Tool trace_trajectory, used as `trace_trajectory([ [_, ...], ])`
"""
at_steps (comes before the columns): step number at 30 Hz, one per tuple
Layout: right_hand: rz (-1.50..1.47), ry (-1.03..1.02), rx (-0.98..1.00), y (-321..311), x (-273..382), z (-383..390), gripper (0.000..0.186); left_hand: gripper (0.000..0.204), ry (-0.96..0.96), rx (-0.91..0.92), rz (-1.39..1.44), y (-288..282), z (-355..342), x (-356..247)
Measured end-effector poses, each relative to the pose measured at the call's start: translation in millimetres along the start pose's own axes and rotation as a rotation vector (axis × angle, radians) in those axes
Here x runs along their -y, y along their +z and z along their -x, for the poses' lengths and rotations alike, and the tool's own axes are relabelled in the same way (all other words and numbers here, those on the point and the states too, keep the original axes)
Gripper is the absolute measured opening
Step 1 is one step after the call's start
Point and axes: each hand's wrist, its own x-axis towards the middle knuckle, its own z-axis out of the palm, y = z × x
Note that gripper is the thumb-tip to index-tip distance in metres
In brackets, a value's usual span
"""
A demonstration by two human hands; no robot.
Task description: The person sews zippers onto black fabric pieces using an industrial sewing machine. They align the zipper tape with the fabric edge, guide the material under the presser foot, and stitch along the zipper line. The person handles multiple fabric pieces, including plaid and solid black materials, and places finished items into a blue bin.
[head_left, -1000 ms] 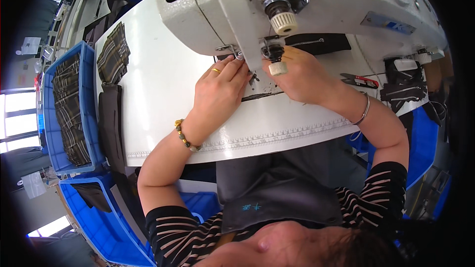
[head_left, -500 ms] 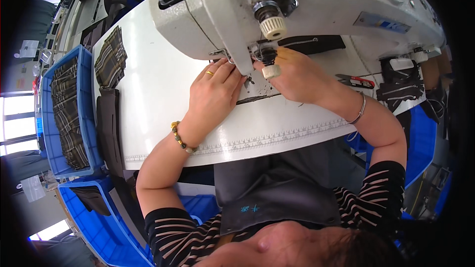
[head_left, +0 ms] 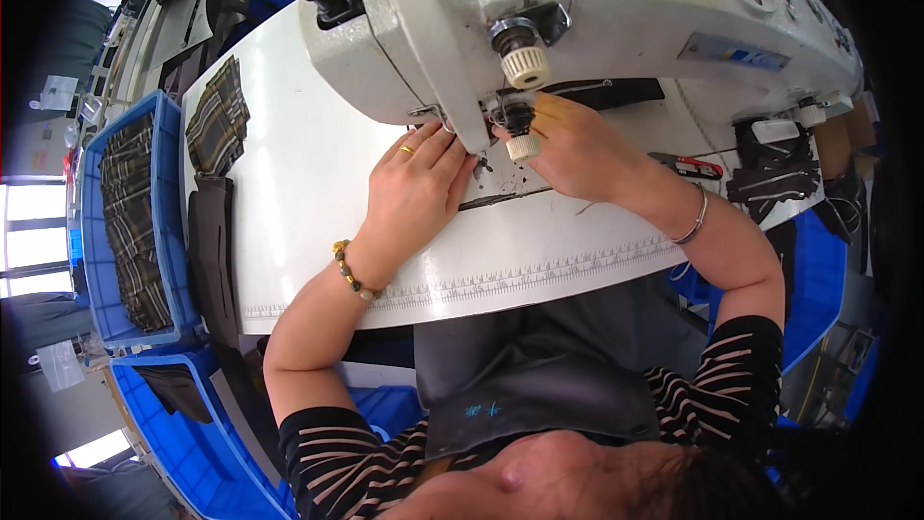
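Beneath the head of a white sewing machine (head_left: 404, 58), both my hands are close to the needle area. My left hand (head_left: 414, 181) lies flat on the white table, fingers stretched forward and fingertips partly hidden under the machine head. To the right of the presser area, my right hand (head_left: 582, 149) is closed with bent fingers; a tension knob hides part of them. A black zipper strip (head_left: 626, 91) runs out behind that hand to the right, and its end at the fingers is hidden. Small dark scraps (head_left: 484, 166) lie between the hands.
Red-handled thread snips (head_left: 688, 166) and black zipper pieces (head_left: 778, 183) lie at right. Plaid cloth pieces (head_left: 219, 116) and dark strips (head_left: 212, 255) rest at the table's left. A blue bin (head_left: 171, 221) holds more plaid cloth. A ruler tape (head_left: 500, 274) follows the front edge.
The whole view has shifted slightly, moving the machine a little in the picture. Both hands keep nearly the same place and pose by the needle area.
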Motion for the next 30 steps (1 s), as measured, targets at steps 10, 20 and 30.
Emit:
trace_trajectory([
  [10,0.425,0.302,0.171,-53.4,-12.6,9.8,0.032,0.028,0.017,-0.023,-0.051,-2.0,4.5,-0.1],
  [20,0.305,0.023,0.153,-118.5,44.3,33.8,0.019,0.033,0.035,0.089,-0.080,-52.1,28.1,-33.1],
  [30,-0.088,0.124,0.215,-49.3,128.0,74.0,0.091,0.041,-0.092,0.049,0.091,-53.6,100.5,-100.6],
])
